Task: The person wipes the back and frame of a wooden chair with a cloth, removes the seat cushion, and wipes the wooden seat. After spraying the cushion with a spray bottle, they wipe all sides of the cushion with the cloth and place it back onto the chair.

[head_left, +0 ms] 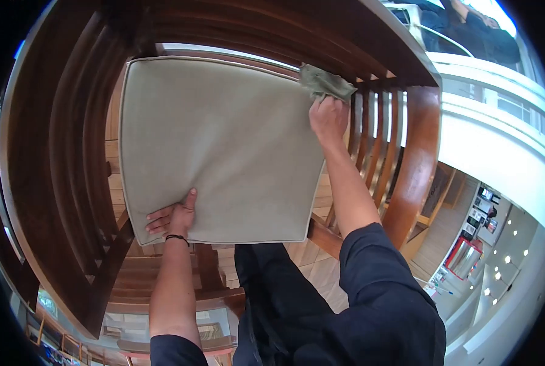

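Note:
A beige seat cushion [242, 140] with piped edges lies in a dark brown wooden chair frame [423, 146]. My left hand [174, 218] rests flat on the cushion's near left corner, fingers spread, with a dark band at the wrist. At the far right corner, my right hand [330, 121] is closed on a grey-green cloth [327, 83]. The cloth lies against the cushion's edge, beside the chair's slats.
Slatted wooden sides surround the cushion. More wooden furniture [181, 302] stands below, near my legs. A white ledge [492, 137] runs along the right, and part of a person in dark clothes [467, 33] shows at the upper right.

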### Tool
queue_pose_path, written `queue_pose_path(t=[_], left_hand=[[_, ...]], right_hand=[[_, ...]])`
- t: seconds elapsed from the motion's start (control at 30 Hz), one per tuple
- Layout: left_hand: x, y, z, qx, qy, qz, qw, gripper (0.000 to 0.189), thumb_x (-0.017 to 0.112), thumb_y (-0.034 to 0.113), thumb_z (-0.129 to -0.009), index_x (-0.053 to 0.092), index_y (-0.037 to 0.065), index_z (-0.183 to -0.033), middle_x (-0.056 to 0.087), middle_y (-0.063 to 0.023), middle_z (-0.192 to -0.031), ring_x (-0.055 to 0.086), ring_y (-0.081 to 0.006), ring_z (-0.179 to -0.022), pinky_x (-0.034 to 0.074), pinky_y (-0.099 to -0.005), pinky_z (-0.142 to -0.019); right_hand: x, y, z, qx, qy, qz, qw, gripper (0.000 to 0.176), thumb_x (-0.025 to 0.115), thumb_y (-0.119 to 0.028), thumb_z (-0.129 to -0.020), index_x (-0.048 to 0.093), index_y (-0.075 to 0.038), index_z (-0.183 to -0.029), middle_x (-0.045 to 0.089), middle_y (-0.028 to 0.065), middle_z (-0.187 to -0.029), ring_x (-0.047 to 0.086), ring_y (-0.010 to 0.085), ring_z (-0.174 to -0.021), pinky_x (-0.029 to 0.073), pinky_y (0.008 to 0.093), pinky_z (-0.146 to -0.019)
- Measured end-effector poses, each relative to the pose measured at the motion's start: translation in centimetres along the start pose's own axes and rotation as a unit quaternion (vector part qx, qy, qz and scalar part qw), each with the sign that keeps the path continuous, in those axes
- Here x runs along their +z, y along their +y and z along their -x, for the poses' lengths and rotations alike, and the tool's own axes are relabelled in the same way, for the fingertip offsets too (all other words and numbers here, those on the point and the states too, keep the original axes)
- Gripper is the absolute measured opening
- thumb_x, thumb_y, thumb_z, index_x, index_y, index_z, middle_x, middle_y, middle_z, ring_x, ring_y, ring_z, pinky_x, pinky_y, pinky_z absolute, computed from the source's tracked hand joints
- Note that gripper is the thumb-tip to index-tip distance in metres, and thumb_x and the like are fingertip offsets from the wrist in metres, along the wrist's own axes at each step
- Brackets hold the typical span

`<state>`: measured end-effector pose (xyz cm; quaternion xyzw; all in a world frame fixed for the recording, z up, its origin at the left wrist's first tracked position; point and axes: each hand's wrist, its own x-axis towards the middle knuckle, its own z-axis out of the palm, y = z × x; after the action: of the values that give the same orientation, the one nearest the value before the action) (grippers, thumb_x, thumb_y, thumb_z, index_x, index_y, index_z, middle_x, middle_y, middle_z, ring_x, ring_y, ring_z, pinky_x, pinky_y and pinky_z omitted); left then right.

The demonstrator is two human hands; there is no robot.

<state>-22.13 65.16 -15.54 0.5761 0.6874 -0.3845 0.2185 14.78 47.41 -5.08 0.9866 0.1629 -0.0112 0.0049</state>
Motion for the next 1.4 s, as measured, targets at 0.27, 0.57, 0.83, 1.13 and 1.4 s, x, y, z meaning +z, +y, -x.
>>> queue_pose_path(t=[0.27, 0.57, 0.83, 1.13, 1.4], left_hand=[[-2.8, 0.8, 1.4, 0.066, -0.112, -0.001, 0.991, 0.159, 0.042, 0.101, -0.061, -0.026, -0.019, -0.139, -0.026, -0.0533, -0.14, -0.021, -0.066, -0.136, -0.003, -0.0698, -0.113], [-1.1, 0.3, 0.5, 0.048, -0.056, 0.04, 0.996, 0.162, 0.044, 0.102, -0.058, -0.024, -0.018, -0.141, -0.029, -0.0549, -0.136, -0.024, -0.0662, -0.134, -0.005, -0.0663, -0.114], [-1.2, 0.7, 0.6, 0.024, -0.022, 0.039, 0.999, 0.163, 0.046, 0.101, -0.057, -0.029, -0.017, -0.139, -0.034, -0.0537, -0.134, -0.027, -0.0659, -0.133, -0.005, -0.0656, -0.114], [-2.4, 0.2, 0.4, 0.103, -0.136, 0.053, 0.984, 0.143, 0.04, 0.097, -0.069, -0.018, -0.004, -0.151, -0.036, -0.049, -0.138, -0.026, -0.0655, -0.134, -0.005, -0.0659, -0.114], [-4.3, 1.4, 4.3, 0.069, -0.085, 0.029, 0.994, 0.157, 0.045, 0.1, -0.062, -0.03, -0.013, -0.141, -0.03, -0.0442, -0.146, -0.022, -0.0587, -0.14, -0.002, -0.0577, -0.119]], right_hand=[[-7.8, 3.9, 9.6, 0.039, 0.271, 0.097, 0.957, 0.038, 0.058, -0.016, -0.085, 0.06, 0.007, -0.115, 0.058, 0.032, -0.121, 0.05, 0.0484, -0.121, 0.029, 0.0603, -0.111], [-8.5, 6.4, 10.4, 0.062, 0.253, 0.135, 0.956, 0.038, 0.058, -0.019, -0.084, 0.062, 0.006, -0.112, 0.064, 0.026, -0.115, 0.058, 0.0432, -0.112, 0.039, 0.0552, -0.1], [-9.9, 3.9, -2.3, 0.118, 0.122, 0.054, 0.984, 0.025, 0.061, -0.017, -0.079, 0.07, -0.001, -0.096, 0.07, 0.0223, -0.098, 0.064, 0.0409, -0.1, 0.044, 0.0526, -0.091], [-10.6, 5.9, 9.6, 0.161, 0.109, 0.071, 0.978, 0.028, 0.057, -0.018, -0.084, 0.067, 0.008, -0.088, 0.068, 0.0277, -0.096, 0.063, 0.0465, -0.097, 0.043, 0.0564, -0.091], [-13.6, 5.1, 26.0, 0.348, -0.045, -0.026, 0.936, 0.033, 0.053, -0.019, -0.088, 0.064, 0.011, -0.096, 0.065, 0.0337, -0.102, 0.059, 0.051, -0.105, 0.041, 0.0582, -0.097]])
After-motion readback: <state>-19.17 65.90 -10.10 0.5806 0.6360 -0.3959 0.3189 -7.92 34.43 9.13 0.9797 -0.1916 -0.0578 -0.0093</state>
